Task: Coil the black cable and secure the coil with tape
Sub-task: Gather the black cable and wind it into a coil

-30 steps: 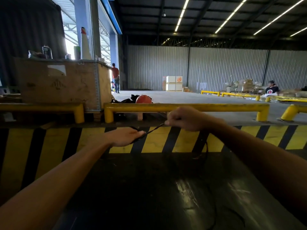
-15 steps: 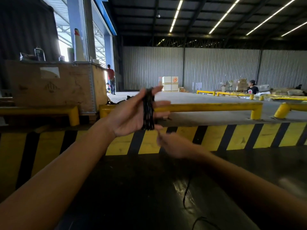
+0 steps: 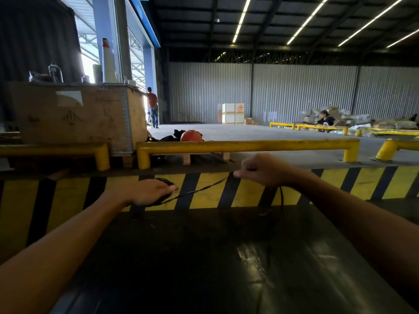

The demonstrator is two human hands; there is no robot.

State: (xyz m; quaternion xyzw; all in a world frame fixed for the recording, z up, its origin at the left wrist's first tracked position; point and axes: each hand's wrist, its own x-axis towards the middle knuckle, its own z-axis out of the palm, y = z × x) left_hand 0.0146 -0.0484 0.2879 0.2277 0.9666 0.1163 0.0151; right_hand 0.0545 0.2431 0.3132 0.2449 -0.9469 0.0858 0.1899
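A thin black cable crosses a kerb painted in slanted yellow and black stripes. The glossy desk top is black. Behind run bright yellow tubular steel rails, a brown plywood crate and grey corrugated metal walls.

One head-worn wide-angle view looks forward and slightly down from behind both forearms, close over the dark glossy bench. The hands sit near mid-frame; the yellow rail crosses at 12 o'clock, and the warehouse wall lies far beyond
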